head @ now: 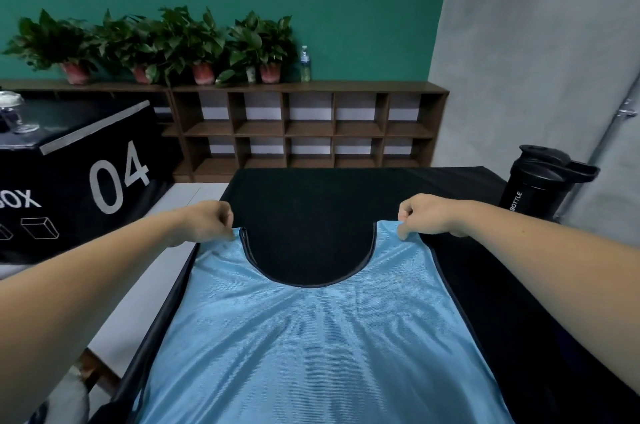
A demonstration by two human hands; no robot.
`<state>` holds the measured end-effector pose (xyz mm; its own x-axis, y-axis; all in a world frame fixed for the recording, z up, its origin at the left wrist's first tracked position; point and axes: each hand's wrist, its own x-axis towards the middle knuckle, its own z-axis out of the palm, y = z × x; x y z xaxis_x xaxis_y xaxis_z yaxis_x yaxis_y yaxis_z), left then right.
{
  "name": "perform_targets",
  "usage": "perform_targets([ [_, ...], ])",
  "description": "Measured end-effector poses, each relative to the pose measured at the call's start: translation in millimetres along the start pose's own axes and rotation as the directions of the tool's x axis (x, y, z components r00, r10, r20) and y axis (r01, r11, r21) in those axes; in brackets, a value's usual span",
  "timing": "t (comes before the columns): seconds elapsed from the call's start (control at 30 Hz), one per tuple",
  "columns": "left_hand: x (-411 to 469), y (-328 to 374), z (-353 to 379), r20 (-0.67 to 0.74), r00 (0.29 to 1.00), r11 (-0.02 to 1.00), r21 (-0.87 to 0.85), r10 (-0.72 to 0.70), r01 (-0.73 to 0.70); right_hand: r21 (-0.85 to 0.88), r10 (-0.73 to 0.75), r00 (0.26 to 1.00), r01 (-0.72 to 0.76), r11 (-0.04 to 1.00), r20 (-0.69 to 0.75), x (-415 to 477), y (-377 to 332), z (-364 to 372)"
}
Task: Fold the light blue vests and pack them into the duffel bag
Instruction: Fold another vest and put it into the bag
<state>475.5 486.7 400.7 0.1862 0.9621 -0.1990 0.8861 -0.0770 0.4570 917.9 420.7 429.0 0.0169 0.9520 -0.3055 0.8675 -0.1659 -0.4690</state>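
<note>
a light blue vest (311, 337) lies spread flat on the black bench (460, 271), neckline away from the person. the left hand (207, 221) pinches its left shoulder strap, and the right hand (424, 215) seems to pinch the right strap. a black shaker bottle (540, 181) stands at the bench's far right corner.

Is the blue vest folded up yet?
No, the vest lies spread flat; left hand and right hand pinch its shoulder straps.
</note>
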Motion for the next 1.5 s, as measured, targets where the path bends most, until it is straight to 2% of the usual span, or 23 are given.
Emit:
perform_targets([
  [0.1,-4.1,1.2,-2.1,-0.017,1.000,0.999,-0.031,0.010,-0.011,0.088,-0.011,1.000,0.012,0.996,-0.009,-5.7,-2.2,-4.1],
  [0.27,-18.9,17.4,-18.9,-0.244,0.967,0.996,-0.024,0.073,-0.081,0.158,-0.031,0.990,0.053,0.986,-0.138,-12.0,-6.2,-11.3],
  [0.4,-36.7,29.9,-43.5,-0.361,0.929,0.990,-0.073,0.086,-0.120,0.209,-0.029,0.965,0.086,0.974,-0.261,-21.4,-12.9,-28.6],
  [0.77,-146.3,44.8,-92.7,-0.235,0.949,0.953,-0.170,0.209,-0.252,0.276,-0.200,0.963,0.244,0.930,-0.180,-133.3,-43.9,-42.2],
  [0.93,-218.8,50.2,-93.9,-0.198,0.945,0.952,-0.114,0.260,-0.286,0.290,-0.286,0.949,0.312,0.905,-0.129,-207.5,-50.4,-23.1],
  [1.13,-304.2,48.6,-84.2,-0.220,0.918,0.936,-0.052,0.329,-0.348,0.262,-0.328,0.935,0.352,0.899,-0.134,-286.9,-47.7,11.9],
  [1.33,-384.2,40.8,-56.9,-0.195,0.913,0.931,0.002,0.358,-0.364,0.191,-0.394,0.918,0.394,0.899,-0.042,-353.6,-33.3,54.7],
  [1.5,-435.8,28.4,-29.3,-0.183,0.906,0.923,0.032,0.382,-0.383,0.145,-0.435,0.899,0.437,0.888,-0.049,-402.1,-24.2,75.5],
])
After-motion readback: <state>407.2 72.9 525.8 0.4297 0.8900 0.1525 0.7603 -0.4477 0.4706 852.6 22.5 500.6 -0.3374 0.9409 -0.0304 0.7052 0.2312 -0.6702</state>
